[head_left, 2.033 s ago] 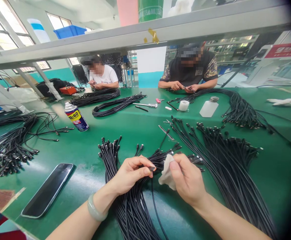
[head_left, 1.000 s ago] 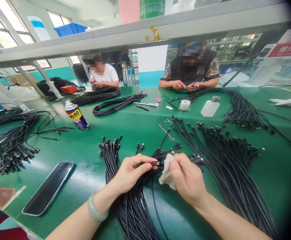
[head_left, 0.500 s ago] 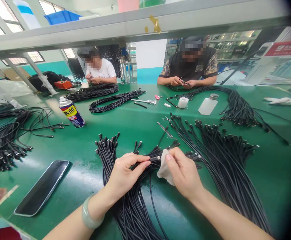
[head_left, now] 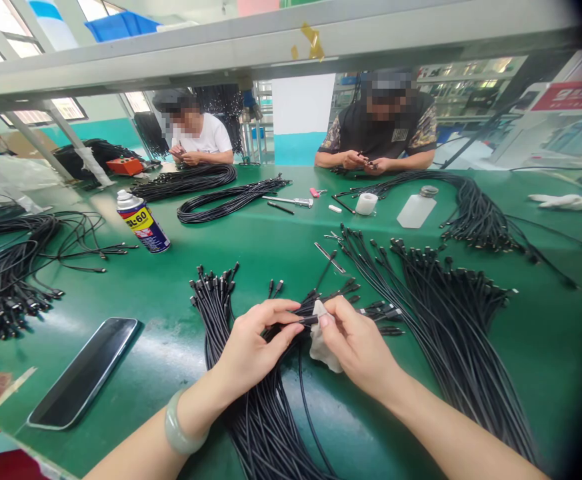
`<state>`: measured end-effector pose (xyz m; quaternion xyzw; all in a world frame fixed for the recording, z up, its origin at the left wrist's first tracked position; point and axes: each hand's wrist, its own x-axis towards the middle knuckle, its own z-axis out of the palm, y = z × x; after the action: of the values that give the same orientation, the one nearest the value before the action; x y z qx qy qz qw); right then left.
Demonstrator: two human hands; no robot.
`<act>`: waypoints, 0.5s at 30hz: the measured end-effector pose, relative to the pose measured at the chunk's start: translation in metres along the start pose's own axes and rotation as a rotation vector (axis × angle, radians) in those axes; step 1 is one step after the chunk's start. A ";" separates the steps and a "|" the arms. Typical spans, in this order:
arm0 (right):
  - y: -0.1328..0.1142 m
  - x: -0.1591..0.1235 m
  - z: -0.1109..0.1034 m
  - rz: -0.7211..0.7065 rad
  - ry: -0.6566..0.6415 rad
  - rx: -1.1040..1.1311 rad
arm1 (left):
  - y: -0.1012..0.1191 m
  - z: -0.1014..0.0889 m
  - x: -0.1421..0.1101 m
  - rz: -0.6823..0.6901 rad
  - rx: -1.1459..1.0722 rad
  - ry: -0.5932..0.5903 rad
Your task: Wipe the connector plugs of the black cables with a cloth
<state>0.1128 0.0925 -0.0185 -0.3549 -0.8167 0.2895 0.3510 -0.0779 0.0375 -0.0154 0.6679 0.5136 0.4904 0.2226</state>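
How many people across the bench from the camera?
2: a person in a white T-shirt left of centre, and a person in a dark vest right of centre. Others may be out of view.

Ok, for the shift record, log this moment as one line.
left hand: black cables, connector | right hand: white cloth

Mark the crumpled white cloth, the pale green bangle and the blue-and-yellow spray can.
Crumpled white cloth (head_left: 323, 350): head view, on its lower folds below the right hand (head_left: 355, 350).
Pale green bangle (head_left: 173, 430): head view, on its band, around the left wrist (head_left: 205, 400).
Blue-and-yellow spray can (head_left: 144, 227): head view, on its printed body.
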 end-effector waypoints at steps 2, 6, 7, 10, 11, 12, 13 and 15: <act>0.001 0.000 0.000 0.024 -0.010 0.021 | 0.001 0.000 0.000 -0.028 -0.035 -0.018; 0.002 0.002 0.000 0.048 -0.033 0.051 | 0.000 0.000 -0.001 -0.017 -0.031 -0.007; 0.002 0.003 0.000 0.055 -0.044 0.053 | -0.001 0.000 -0.002 -0.017 -0.024 -0.002; 0.001 0.005 -0.001 0.082 -0.087 0.065 | -0.004 0.001 -0.003 -0.013 -0.009 0.007; 0.001 0.006 -0.002 0.088 -0.100 0.077 | -0.004 0.001 -0.003 -0.015 -0.011 0.007; 0.001 0.006 -0.002 0.094 -0.112 0.092 | -0.004 0.001 -0.003 -0.018 -0.017 0.008; 0.001 0.007 -0.002 0.102 -0.121 0.109 | -0.004 0.001 -0.002 -0.020 -0.024 0.009; 0.001 0.007 -0.002 0.111 -0.133 0.143 | -0.003 0.000 -0.001 -0.024 -0.039 0.010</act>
<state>0.1112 0.0995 -0.0155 -0.3537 -0.7945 0.3889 0.3041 -0.0794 0.0374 -0.0186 0.6549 0.5131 0.5009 0.2387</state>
